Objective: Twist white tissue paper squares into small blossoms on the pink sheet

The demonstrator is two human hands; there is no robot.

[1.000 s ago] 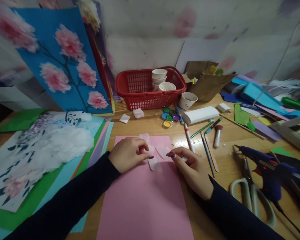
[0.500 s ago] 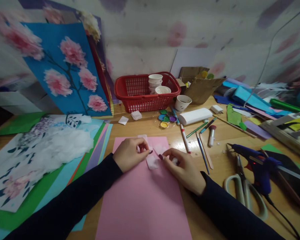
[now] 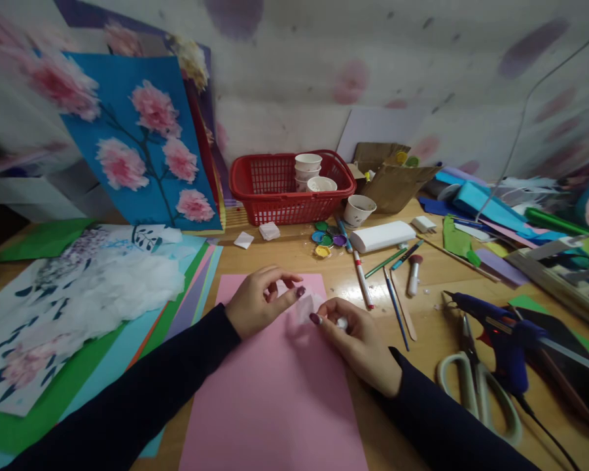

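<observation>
A thin, whitish piece of tissue paper (image 3: 306,309) stands up over the pink sheet (image 3: 275,392), between my two hands. My right hand (image 3: 356,337) pinches its edge between thumb and finger. A small white bit (image 3: 342,323) also shows in the curl of that hand; its kind is unclear. My left hand (image 3: 265,299) is at the tissue's left side, thumb and forefinger stretched out and a little apart, the other fingers loosely bent. Its thumb tip is close to the tissue; I cannot tell whether they touch.
Small white tissue squares (image 3: 269,231) lie behind the sheet, before a red basket (image 3: 289,208) with paper cups. A glue gun (image 3: 500,327), scissors (image 3: 476,379) and brushes (image 3: 396,307) are at right. White fluffy tissue (image 3: 127,284) and coloured paper lie left; a blue flower picture (image 3: 147,150) stands behind.
My left thumb and forefinger have spread from a pinch at the tissue. The tissue now stands up nearer my right fingers. The view has shifted slightly.
</observation>
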